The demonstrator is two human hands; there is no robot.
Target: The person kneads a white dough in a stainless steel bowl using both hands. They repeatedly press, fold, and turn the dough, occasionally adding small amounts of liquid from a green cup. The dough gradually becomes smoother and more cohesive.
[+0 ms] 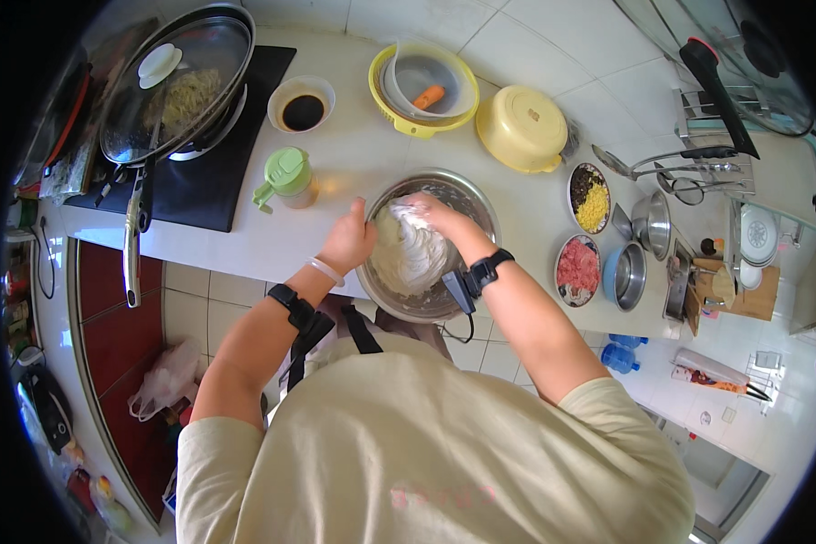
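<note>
Before me a stainless steel mixing bowl (pixel 483 204) sits at the counter's front edge and reaches a little past it. A mass of pale, floury dough (pixel 415 255) fills much of it. My left hand (pixel 352 234) grips the bowl's left rim, the thumb pointing up and away from me. Inside the bowl, my right hand (pixel 432 209) grasps the far part of the dough. White flour or dough coats its fingers, and some fingertips are hidden. Smears of dough cling to the bowl's inner wall.
Left stand a green-lidded jug (pixel 289 177), a bowl of dark liquid (pixel 302 109) and a lidded frying pan (pixel 177 88) on a black hob. Behind are a yellow colander (pixel 472 102) and an upturned yellow pot (pixel 522 129). Rightward sit bowls of minced meat (pixel 578 268) and chopped ingredients (pixel 591 200).
</note>
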